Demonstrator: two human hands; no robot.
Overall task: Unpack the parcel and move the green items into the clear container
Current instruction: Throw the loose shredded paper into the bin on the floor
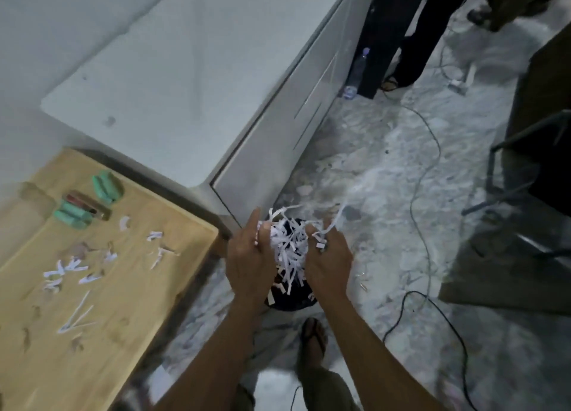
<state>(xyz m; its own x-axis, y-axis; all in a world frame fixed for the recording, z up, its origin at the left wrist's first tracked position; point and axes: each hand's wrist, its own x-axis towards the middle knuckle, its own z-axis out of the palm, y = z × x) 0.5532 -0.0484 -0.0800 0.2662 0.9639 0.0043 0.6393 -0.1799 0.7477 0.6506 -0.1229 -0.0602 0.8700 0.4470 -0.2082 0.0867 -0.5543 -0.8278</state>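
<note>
Both hands' grip (289, 256) cups shredded paper (290, 244) above dark bin (290, 301), beside table (148, 287).

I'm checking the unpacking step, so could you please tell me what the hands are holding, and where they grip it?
Both hands, left hand and right hand, cup a loose bundle of white shredded paper strips between them, pressing on its two sides.

I can read no text, label, brand or number anywhere here. The plastic bottle (355, 71) at one o'clock, standing on the floor, carries a label, but its print is too blurred to make out.
</note>
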